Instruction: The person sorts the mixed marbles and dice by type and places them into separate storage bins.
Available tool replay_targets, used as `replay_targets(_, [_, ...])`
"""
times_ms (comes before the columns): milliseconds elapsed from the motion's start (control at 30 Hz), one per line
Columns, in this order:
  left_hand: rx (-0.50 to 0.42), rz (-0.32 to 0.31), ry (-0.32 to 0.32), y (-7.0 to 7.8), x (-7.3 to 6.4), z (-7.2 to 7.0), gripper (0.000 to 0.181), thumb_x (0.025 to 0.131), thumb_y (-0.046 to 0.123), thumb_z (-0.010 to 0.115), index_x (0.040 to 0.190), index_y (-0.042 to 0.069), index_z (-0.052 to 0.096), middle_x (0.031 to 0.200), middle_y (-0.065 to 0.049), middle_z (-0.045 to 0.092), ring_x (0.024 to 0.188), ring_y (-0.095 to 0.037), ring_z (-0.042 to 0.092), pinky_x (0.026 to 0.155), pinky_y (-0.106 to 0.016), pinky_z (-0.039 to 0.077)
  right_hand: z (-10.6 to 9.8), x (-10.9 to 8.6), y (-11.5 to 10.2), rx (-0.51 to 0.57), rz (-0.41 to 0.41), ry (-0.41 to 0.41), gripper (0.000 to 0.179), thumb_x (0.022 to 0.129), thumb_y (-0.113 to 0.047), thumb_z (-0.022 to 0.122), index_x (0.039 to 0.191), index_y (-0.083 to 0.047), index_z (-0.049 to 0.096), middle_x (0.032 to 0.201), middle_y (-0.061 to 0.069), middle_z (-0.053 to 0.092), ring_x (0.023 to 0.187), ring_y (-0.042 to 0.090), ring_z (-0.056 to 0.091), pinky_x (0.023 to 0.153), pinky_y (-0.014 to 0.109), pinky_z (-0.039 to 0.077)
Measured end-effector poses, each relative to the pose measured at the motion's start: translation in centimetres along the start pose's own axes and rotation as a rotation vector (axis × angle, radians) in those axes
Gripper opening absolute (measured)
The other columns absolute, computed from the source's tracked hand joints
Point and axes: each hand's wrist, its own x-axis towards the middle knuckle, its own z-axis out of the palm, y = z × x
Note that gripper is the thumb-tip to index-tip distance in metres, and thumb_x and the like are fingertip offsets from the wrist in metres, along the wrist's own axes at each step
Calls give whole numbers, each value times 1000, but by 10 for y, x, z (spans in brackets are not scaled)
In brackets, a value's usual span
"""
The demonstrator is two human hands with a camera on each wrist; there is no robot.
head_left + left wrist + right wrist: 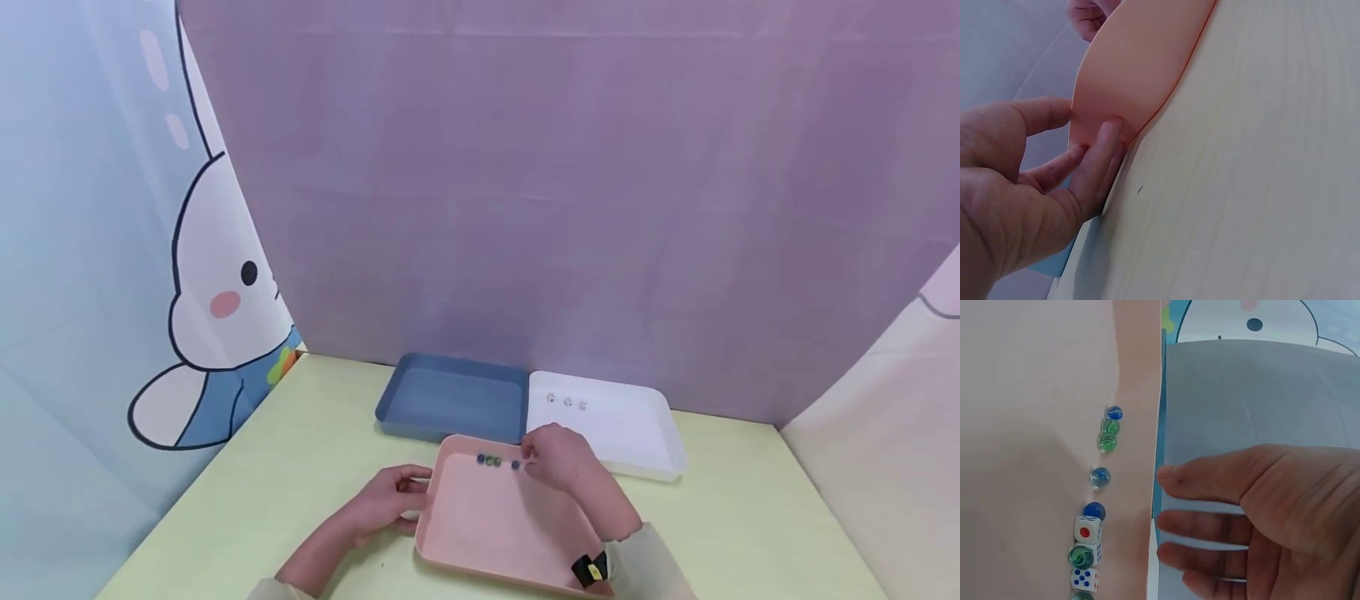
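My left hand is at the left side of the pink tray; in the left wrist view its fingers touch the tray's outer wall, extended and not wrapped around it. My right hand hovers at the far right of the same tray. Its thumb and fingers are apart with nothing between them in the right wrist view. Along the far inner wall lie several glass marbles, among them a green marble, a clear blue marble and a dark blue marble. White dice sit among the nearest marbles.
Behind the pink tray stand a blue tray and, to its right, a white tray with three dice in a row. A purple curtain hangs at the back of the pale yellow table.
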Motion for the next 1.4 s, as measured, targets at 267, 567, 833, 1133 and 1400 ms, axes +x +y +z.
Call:
replay_targets(267, [10, 1, -6, -1, 2, 1, 54, 88, 5, 67, 135, -11, 45, 109, -20, 60, 96, -26, 62, 72, -43, 58, 8, -3, 2, -62, 35, 25, 8, 80, -14, 74, 75, -19, 71, 66, -10, 57, 56, 11, 46, 53, 27, 44])
replay_targets(567, [-13, 9, -13, -1, 4, 0, 55, 88, 4, 67, 136, -11, 44, 109, -20, 60, 96, -28, 63, 74, -44, 58, 12, -3, 5, -104, 92, 27, 15, 79, -9, 71, 67, -19, 69, 61, -8, 54, 54, 13, 45, 49, 28, 41])
replay_targets(833, [2, 9, -4, -6, -1, -2, 54, 89, 5, 67, 136, -11, 44, 109, -19, 60, 96, -26, 63, 72, -44, 58, 18, -5, 1, -150, 153, -10, 23, 82, -5, 67, 63, -17, 62, 60, -5, 50, 54, 14, 45, 48, 26, 40])
replay_targets(1133, [2, 22, -13, -5, 1, -1, 54, 89, 4, 67, 135, -11, 44, 109, -20, 61, 95, -28, 63, 72, -44, 58, 24, -5, 6, -122, 199, -32, 24, 82, -3, 67, 65, -20, 63, 62, -4, 50, 56, 15, 46, 48, 26, 39])
replay_targets(1400, [-6, 16, -15, -6, 1, -2, 54, 89, 5, 68, 135, -11, 45, 108, -19, 61, 95, -27, 64, 72, -43, 58, 25, -3, 5, -63, 212, -62, 25, 83, 0, 65, 69, -21, 64, 69, -4, 52, 60, 16, 47, 48, 27, 39])
